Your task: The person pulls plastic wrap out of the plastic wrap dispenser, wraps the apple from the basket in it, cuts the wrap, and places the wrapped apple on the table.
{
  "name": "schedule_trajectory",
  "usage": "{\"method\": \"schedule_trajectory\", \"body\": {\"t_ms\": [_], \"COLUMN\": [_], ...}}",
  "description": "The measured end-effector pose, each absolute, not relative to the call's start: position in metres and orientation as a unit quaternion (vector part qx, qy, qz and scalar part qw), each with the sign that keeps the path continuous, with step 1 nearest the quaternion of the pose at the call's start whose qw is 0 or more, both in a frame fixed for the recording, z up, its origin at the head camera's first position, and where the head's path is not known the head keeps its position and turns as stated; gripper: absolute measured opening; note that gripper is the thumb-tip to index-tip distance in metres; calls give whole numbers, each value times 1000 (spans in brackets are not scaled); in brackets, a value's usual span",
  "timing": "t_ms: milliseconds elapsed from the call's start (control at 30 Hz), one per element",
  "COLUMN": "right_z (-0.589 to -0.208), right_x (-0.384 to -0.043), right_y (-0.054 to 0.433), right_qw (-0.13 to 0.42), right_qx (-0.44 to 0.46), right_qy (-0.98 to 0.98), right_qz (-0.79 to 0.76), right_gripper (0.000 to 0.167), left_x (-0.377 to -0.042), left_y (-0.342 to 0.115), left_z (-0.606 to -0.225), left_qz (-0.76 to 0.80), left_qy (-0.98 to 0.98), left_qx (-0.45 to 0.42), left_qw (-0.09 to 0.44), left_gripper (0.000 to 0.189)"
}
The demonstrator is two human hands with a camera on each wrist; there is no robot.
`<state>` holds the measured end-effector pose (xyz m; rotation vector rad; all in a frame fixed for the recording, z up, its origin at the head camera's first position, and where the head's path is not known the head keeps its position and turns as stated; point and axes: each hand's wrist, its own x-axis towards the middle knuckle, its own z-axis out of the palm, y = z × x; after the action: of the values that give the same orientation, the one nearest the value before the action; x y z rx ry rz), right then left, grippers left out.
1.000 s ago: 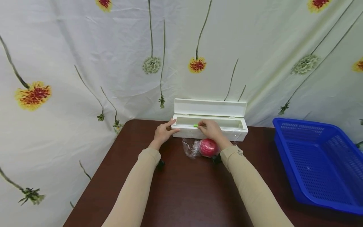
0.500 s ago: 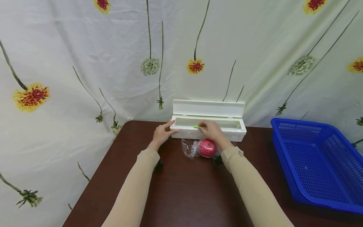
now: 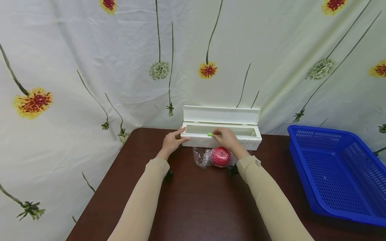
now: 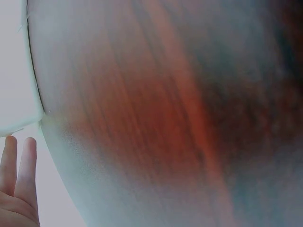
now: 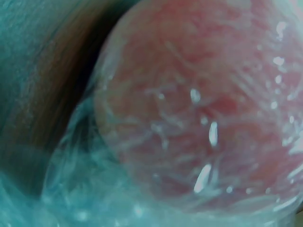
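A long white cling film dispenser box (image 3: 193, 142) stands at the table's back edge, its lid (image 3: 221, 114) raised against the curtain. My left hand (image 3: 171, 143) holds the box's left end, thumb on the front and fingers at the rim. Two of its fingers (image 4: 27, 172) stretch toward the box corner in the left wrist view. On the front rim, my right hand (image 3: 227, 139) pinches a small green slide cutter (image 3: 209, 134). Below that hand lies a red apple-like fruit (image 3: 220, 157) under crinkled clear cling film (image 3: 200, 159). The film fills much of the right wrist view over the fruit.
A blue perforated plastic basket (image 3: 301, 180) stands on the right of the dark brown table (image 3: 193, 204). Behind the table hangs a white flowered curtain (image 3: 129, 50). Dark wrist devices (image 3: 233, 169) sit under the sleeves.
My right hand and the green slide cutter have shifted slightly right along the box's rim. The left hand keeps its hold, and the fruit stays in place.
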<state>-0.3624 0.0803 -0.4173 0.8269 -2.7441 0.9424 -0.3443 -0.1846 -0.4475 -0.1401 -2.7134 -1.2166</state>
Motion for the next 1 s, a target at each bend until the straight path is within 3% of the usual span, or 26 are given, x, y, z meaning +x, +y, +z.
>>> {"method": "schedule_trajectory", "body": {"t_ms": [1000], "right_z": [-419], "right_x": [-362], "right_y": [103], "right_qw": [69], "right_qx": [264], "right_qy": [-909], "right_qz": [314], "right_gripper": [22], "left_x": [-344], "left_y": [-185], "left_z": [-448], "left_qz": [-415], "left_qy": [-904], "left_qx": [-51], "left_qw": [84], "left_gripper": [63]}}
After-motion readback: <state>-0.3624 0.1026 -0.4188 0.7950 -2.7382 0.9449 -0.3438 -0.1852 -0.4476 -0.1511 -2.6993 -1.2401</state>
